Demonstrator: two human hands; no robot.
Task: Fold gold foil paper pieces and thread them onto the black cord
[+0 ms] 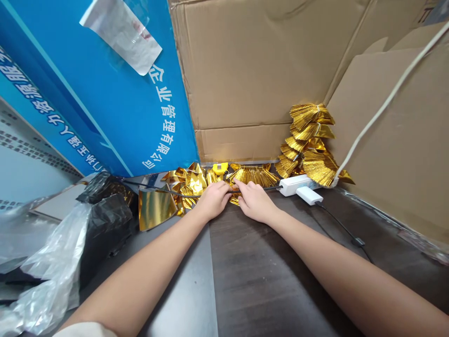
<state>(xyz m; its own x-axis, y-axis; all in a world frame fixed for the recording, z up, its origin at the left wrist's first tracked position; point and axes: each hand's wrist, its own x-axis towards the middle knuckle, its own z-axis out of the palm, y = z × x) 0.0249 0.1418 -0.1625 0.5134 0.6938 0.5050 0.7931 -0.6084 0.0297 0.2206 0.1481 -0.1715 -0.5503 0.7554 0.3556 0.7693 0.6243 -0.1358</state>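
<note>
Both hands meet at the far edge of a dark table point(266, 276). My left hand point(213, 200) and my right hand point(255, 201) are closed in a pinch on a pleated piece of gold foil point(234, 197) between them. Just behind lies a gold foil fan point(254, 175), spread flat. Loose gold foil sheets point(187, 183) lie to the left, with one larger flat sheet point(154, 208). A stack of folded gold fans point(308, 142) leans against the cardboard at the right.
A white power strip point(293, 184) with a white adapter point(309, 195) and a thin black cable point(345, 231) sits right of my hands. Cardboard walls point(252, 65) close off the back and right. A blue signboard point(115, 93) stands at the left, above black and clear plastic bags point(101, 220). A yellow tape dispenser point(220, 168) sits among the foil.
</note>
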